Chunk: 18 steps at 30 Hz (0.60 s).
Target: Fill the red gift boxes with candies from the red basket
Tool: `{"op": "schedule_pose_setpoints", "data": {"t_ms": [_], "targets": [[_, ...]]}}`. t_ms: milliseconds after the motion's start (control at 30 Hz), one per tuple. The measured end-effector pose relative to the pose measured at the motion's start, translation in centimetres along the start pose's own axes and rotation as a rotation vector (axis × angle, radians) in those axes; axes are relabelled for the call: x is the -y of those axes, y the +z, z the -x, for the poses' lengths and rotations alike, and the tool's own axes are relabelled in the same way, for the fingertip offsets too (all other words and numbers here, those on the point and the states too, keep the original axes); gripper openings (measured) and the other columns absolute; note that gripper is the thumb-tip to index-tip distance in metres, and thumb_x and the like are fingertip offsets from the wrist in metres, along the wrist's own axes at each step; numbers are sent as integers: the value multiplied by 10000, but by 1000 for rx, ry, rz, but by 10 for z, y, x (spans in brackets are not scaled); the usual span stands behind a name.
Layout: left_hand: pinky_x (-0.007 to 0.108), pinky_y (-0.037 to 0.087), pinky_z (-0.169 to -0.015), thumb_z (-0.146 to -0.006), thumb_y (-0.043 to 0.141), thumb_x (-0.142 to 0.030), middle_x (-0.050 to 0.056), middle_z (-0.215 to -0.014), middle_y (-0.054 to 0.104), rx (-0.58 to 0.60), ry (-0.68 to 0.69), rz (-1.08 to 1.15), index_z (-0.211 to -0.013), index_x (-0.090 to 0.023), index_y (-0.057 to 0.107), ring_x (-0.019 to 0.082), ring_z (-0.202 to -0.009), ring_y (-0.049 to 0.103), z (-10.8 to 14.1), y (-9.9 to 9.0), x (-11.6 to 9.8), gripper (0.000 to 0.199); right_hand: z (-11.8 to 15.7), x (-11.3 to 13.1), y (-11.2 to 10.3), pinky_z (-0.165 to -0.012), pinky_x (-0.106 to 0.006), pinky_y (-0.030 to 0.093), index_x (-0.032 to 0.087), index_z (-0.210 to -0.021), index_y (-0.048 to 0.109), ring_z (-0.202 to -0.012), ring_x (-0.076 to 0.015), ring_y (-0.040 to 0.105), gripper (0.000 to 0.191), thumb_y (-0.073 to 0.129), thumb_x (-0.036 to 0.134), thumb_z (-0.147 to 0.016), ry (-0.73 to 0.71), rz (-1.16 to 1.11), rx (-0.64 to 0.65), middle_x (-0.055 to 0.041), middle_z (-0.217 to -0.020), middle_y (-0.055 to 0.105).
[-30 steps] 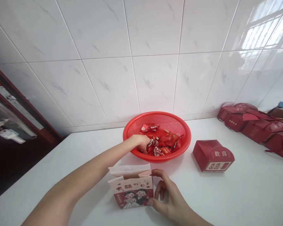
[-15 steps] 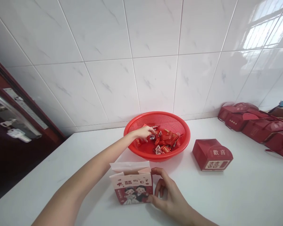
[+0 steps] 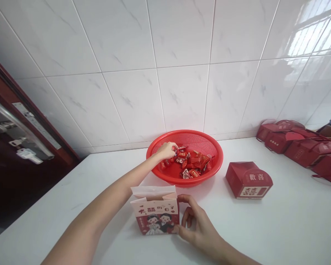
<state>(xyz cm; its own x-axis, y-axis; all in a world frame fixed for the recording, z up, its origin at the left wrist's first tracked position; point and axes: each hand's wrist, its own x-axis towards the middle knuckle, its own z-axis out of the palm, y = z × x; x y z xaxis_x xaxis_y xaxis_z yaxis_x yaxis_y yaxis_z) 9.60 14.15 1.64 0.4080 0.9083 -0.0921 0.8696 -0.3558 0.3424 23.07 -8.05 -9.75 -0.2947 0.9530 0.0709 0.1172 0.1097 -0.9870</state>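
Note:
My left hand [image 3: 165, 150] reaches over the far left of a red plastic mesh basket [image 3: 206, 143], its fingertips pinching a small wrapped candy [image 3: 175, 150]. Several red wrapped candies [image 3: 191, 162] lie in the basket's bottom. My right hand [image 3: 197, 224] grips the right edge of an upright paper gift bag [image 3: 156, 217], thumb on the front and fingers behind. The bag has a cartoon couple printed on it, a white inner liner, and an open top.
A red gift box [image 3: 248, 180] stands on the white table [image 3: 264, 228] right of the basket. Several more red boxes [image 3: 300, 147] crowd the far right. White tiles [image 3: 182, 84] form the back wall. A dark door with a metal handle [image 3: 16, 125] stands left.
My left hand has risen from the candies toward the basket's far left side, with a candy now pinched in its fingers. My right hand and the bag stay nearly still.

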Motion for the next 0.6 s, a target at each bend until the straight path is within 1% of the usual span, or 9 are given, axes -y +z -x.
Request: {"op": "schedule_pose_setpoints", "data": {"t_ms": [100,267,400,500,600], "targets": [[437,564,-916,-977,628,-350,86,-1196,670,38,-14,-34,-1202,-168,645,231,-1051,662,0,2,1,289,0,1,0,-689,-308,400,217,-1312,477,-743,-182,563,598,719,284,-768,-6,1,-1,-3,-866,619],[389,590,-841,-981,627,-344,79,-1160,676,210,-30,-91,-1160,-160,655,205,-974,677,1,5,2,258,0,2,0,-675,-301,391,212,-1302,484,-721,-168,552,595,725,302,-766,-16,-9,3,-4,-880,621],[415,582,-868,-968,646,-341,79,-1155,674,318,-32,-165,-1152,-152,654,217,-1001,670,1,6,0,264,0,3,-1,-677,-299,392,221,-1310,479,-734,-164,561,595,721,295,-771,-21,-3,11,-24,-960,642],[427,578,-880,-961,654,-348,79,-1158,674,361,-39,-207,-1147,-147,656,225,-1011,668,1,7,-2,274,1,2,-1,-689,-303,393,221,-1314,477,-745,-171,564,594,721,294,-778,-12,8,12,-20,-940,640],[424,582,-875,-962,654,-344,81,-1162,673,354,-48,-220,-1154,-149,655,222,-1006,670,1,7,-3,273,0,2,-1,-689,-305,391,218,-1313,475,-737,-172,563,597,727,313,-781,-16,5,14,-17,-924,641]]}}
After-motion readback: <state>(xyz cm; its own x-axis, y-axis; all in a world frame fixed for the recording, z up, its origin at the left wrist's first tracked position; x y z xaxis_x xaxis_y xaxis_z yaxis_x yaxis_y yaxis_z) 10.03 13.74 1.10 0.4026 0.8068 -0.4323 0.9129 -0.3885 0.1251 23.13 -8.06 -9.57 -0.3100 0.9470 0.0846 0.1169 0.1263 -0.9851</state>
